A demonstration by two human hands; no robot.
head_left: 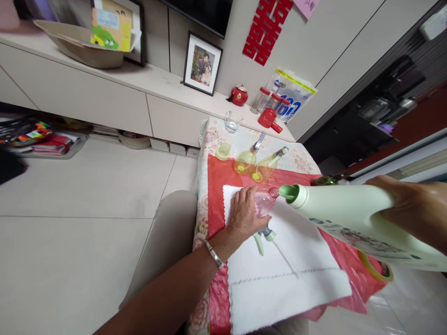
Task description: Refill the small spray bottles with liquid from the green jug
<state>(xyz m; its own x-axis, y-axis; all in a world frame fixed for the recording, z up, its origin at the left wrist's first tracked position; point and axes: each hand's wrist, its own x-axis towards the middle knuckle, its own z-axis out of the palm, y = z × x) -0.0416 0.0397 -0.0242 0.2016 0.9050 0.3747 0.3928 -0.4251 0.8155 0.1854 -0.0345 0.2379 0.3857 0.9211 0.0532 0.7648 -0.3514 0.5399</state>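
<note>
My left hand point(244, 211) is closed around a clear pink bottle point(265, 202) standing on a white cloth point(293, 246). In my right hand point(412, 209) is a large pale green detergent jug point(349, 200) by its handle, tilted so that its green spout meets the bottle's mouth. Whether liquid is flowing I cannot tell. Just below my left hand lies a spray nozzle point(268, 233) with a green trigger and a thin tube. Behind the bottle stand two yellowish spray bottles point(245, 160), and a pale green cap point(222, 151) is to their left.
A glass mug point(232, 122) stands at the table's far edge. A roll of yellow tape point(388, 273) lies at the right. Red plastic sheeting point(217, 186) lies under the cloth. Behind, a cabinet point(178, 108) bears jars, a picture frame point(203, 63) and a basin point(84, 44).
</note>
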